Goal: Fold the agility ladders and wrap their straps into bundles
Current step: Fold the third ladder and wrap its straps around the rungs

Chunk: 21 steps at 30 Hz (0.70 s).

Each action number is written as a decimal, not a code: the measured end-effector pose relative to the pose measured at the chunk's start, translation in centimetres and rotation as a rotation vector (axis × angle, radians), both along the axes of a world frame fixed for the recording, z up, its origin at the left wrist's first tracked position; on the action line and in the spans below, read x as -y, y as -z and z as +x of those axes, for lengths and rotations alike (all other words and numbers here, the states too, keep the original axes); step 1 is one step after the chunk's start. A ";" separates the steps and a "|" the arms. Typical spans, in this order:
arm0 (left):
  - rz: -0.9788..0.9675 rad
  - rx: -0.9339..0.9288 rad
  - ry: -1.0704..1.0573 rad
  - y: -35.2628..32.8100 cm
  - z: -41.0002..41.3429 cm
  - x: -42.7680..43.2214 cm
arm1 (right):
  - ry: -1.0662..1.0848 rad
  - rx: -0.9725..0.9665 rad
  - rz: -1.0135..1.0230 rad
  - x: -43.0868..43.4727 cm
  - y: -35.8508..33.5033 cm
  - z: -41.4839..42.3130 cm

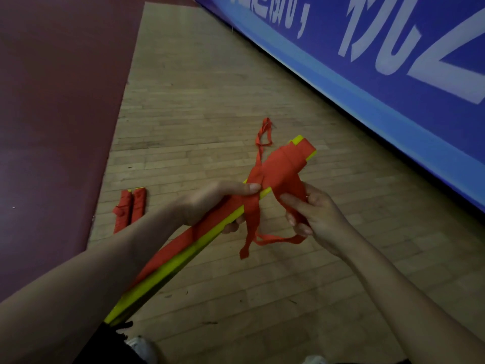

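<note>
A folded agility ladder (181, 261), a stack of yellow-green rungs, slants from the lower left to the upper right, with red strap (280, 164) wound around its far half. My left hand (210, 203) grips the stack near its middle, thumb pressing the strap against the rungs. My right hand (312, 211) pinches the loose part of the strap just right of the stack. A loose strap end (246, 248) hangs below my hands, and another thin red loop (263, 135) sticks out beyond the stack.
Two wrapped red bundles (130, 208) lie side by side on the wooden floor (210, 88), at the edge of a dark red mat (52, 101). A blue banner with white characters (380, 48) runs along the right. Shoes (141, 348) show at the bottom.
</note>
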State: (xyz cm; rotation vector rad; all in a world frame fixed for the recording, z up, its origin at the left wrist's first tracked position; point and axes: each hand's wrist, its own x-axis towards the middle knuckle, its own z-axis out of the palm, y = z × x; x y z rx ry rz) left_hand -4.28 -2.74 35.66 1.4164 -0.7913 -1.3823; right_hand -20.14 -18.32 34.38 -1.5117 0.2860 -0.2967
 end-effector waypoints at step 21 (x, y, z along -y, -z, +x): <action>-0.154 0.268 -0.079 1.1 -2.5 1.0 | 0.027 0.025 0.159 1.5 -1.6 0.9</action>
